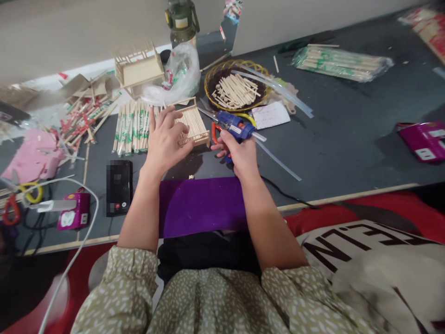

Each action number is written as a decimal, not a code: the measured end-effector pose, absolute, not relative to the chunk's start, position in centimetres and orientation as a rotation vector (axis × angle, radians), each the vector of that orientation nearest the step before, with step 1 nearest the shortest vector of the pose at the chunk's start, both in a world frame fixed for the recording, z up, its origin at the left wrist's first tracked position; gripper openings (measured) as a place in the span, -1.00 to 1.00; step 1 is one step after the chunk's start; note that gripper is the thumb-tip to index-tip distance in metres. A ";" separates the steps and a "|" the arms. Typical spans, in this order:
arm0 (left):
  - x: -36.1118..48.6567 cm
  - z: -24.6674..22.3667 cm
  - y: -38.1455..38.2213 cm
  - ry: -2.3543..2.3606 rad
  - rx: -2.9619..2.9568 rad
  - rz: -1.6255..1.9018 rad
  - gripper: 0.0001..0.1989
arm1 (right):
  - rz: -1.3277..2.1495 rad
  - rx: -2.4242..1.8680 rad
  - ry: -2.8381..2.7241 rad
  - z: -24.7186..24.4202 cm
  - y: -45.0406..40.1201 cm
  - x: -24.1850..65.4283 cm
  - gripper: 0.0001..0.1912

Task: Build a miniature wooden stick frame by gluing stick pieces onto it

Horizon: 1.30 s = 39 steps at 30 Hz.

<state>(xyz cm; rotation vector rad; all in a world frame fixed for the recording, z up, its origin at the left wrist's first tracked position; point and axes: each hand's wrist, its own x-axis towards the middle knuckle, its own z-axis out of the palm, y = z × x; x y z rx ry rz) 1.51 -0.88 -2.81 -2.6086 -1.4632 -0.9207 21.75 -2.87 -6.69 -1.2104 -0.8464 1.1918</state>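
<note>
My right hand [239, 150] is wrapped round a blue glue gun [233, 124] with a clear glue stick at its rear end. My left hand [168, 137] has its fingers apart, over the left side of a small wooden stick frame [194, 123]; whether it touches the frame is unclear. Left of that hand lie wrapped chopsticks [131, 127]. A purple mat [203, 204] lies between my forearms, with a tiny wooden piece [191, 177] at its far edge.
A yellow-rimmed basket [208, 83] of short sticks stands behind the glue gun, beside folded paper [271, 115]. At the left are a phone [120, 188], scissors [12, 208] and a purple power socket [74, 212]. A larger stick model [139, 69] and a bottle [182, 23] stand behind.
</note>
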 end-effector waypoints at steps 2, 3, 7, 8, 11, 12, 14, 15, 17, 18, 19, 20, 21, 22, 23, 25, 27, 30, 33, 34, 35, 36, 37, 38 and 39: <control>1.7 -2.6 -1.1 -1.473 -2.621 -0.927 -0.84 | 1.190 -1.204 -0.844 -6.7 -2.9 21.8 -0.58; 1.8 -2.4 -1.2 -1.477 -2.628 -0.931 -0.82 | 1.186 -1.205 -0.844 -6.7 -2.9 21.8 -0.58; 2.9 -1.9 -2.0 -1.470 -2.663 -0.935 -0.65 | 1.171 -1.211 -0.840 -6.7 -2.8 21.8 -0.55; 3.2 -1.9 -2.2 -1.465 -2.669 -0.935 -0.60 | 1.171 -1.209 -0.839 -6.7 -2.8 21.8 -0.54; 4.0 -2.0 -2.5 -1.467 -2.671 -0.956 -0.50 | 1.175 -1.206 -0.848 -6.8 -2.8 21.8 -0.55; 4.2 -2.0 -2.5 -1.469 -2.668 -0.967 -0.47 | 1.176 -1.208 -0.855 -6.8 -2.8 21.8 -0.55; 4.6 -2.2 -2.5 -1.466 -2.662 -0.982 -0.43 | 1.178 -1.214 -0.863 -6.9 -2.7 21.7 -0.55; 4.7 -2.3 -2.5 -1.461 -2.660 -0.986 -0.42 | 1.177 -1.216 -0.863 -6.9 -2.7 21.7 -0.55; 4.9 -2.5 -2.5 -1.454 -2.653 -0.987 -0.40 | 1.171 -1.218 -0.858 -6.8 -2.7 21.7 -0.56; 5.1 -2.5 -2.5 -1.457 -2.649 -0.984 -0.39 | 1.162 -1.219 -0.855 -6.6 -2.7 21.7 -0.57; 5.1 -2.6 -2.5 -1.464 -2.645 -0.982 -0.38 | 1.148 -1.218 -0.853 -6.3 -2.9 21.8 -0.58; 5.2 -2.6 -2.6 -1.475 -2.640 -0.983 -0.36 | 1.131 -1.218 -0.856 -5.9 -3.3 22.0 -0.59; 5.3 -2.6 -2.6 -1.489 -2.632 -0.987 -0.36 | 1.113 -1.219 -0.866 -5.5 -3.8 22.2 -0.61; 5.3 -2.6 -2.7 -1.503 -2.620 -0.997 -0.35 | 1.093 -1.221 -0.881 -5.2 -4.5 22.4 -0.62; 5.3 -2.6 -2.7 -1.513 -2.604 -1.009 -0.35 | 1.081 -1.232 -0.908 -4.8 -5.2 22.7 -0.63; 5.3 -2.6 -2.8 -1.531 -2.570 -1.026 -0.34 | 1.069 -1.253 -0.956 -4.4 -6.8 23.4 -0.62; 5.3 -2.8 -2.8 -1.545 -2.545 -1.025 -0.32 | 1.104 -1.271 -0.985 -4.4 -8.1 24.1 -0.64; 5.3 -3.2 -2.6 -1.548 -2.542 -1.006 -0.28 | 1.111 -1.301 -0.983 -5.0 -8.9 24.5 -0.66; 5.4 -3.4 -2.5 -1.536 -2.551 -0.996 -0.29 | 1.115 -1.294 -0.977 -5.5 -8.9 24.2 -0.66; 5.4 -3.4 -2.5 -1.536 -2.551 -0.997 -0.31 | 1.135 -1.290 -0.992 -5.6 -8.9 24.0 -0.66; 5.4 -3.3 -2.6 -1.537 -2.548 -0.997 -0.32 | 1.156 -1.295 -1.014 -5.6 -8.9 23.9 -0.66; 5.4 -3.2 -2.6 -1.538 -2.543 -0.995 -0.33 | 1.170 -1.306 -1.037 -5.6 -8.9 23.8 -0.65; 5.4 -3.1 -2.6 -1.539 -2.536 -0.991 -0.34 | 1.177 -1.321 -1.059 -5.6 -8.9 23.7 -0.65; 5.4 -3.0 -2.7 -1.538 -2.528 -0.985 -0.34 | 1.173 -1.335 -1.073 -5.5 -9.0 23.6 -0.64; 5.4 -2.8 -2.7 -1.535 -2.522 -0.978 -0.34 | 1.165 -1.347 -1.083 -5.5 -9.1 23.6 -0.63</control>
